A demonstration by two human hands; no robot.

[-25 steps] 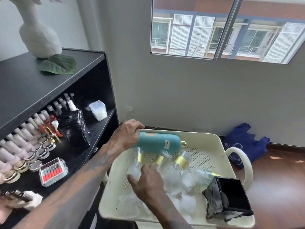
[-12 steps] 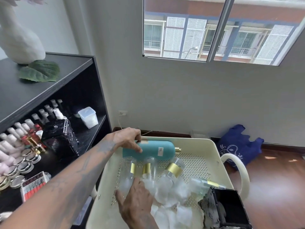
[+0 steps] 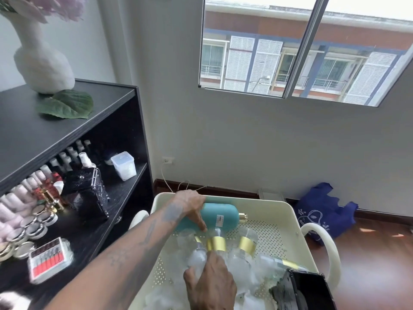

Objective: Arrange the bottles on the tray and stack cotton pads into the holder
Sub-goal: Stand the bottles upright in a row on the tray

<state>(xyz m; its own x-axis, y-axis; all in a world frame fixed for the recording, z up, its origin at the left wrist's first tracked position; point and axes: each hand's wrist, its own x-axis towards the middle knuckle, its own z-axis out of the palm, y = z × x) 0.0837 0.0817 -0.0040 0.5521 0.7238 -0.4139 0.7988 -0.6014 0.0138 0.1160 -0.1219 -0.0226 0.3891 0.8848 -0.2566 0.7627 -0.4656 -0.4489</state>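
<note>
A cream perforated tray (image 3: 280, 222) with side handles sits low in front of me. A teal bottle (image 3: 220, 217) with a gold cap lies on its side at the tray's back; my left hand (image 3: 190, 208) grips its base end. Clear bottles with gold bands (image 3: 245, 246) lie side by side in the middle, among loose white cotton pads (image 3: 240, 268). My right hand (image 3: 211, 285) rests on the clear bottle (image 3: 215, 243) at the left of that row; its fingers are hidden. A black square holder (image 3: 306, 291) stands at the tray's near right corner.
A black shelf unit (image 3: 67, 135) stands at left, holding nail polish bottles, round jars, a black case (image 3: 86, 193), a clear lidded box (image 3: 124, 165) and a red drill-bit box (image 3: 50, 259). A white vase (image 3: 43, 61) stands on top. A blue bag (image 3: 321, 212) lies on the floor by the wall.
The view has shifted. My left hand has slid the teal bottle lower toward the clear bottles. My right hand stays on the clear bottles and pads.
</note>
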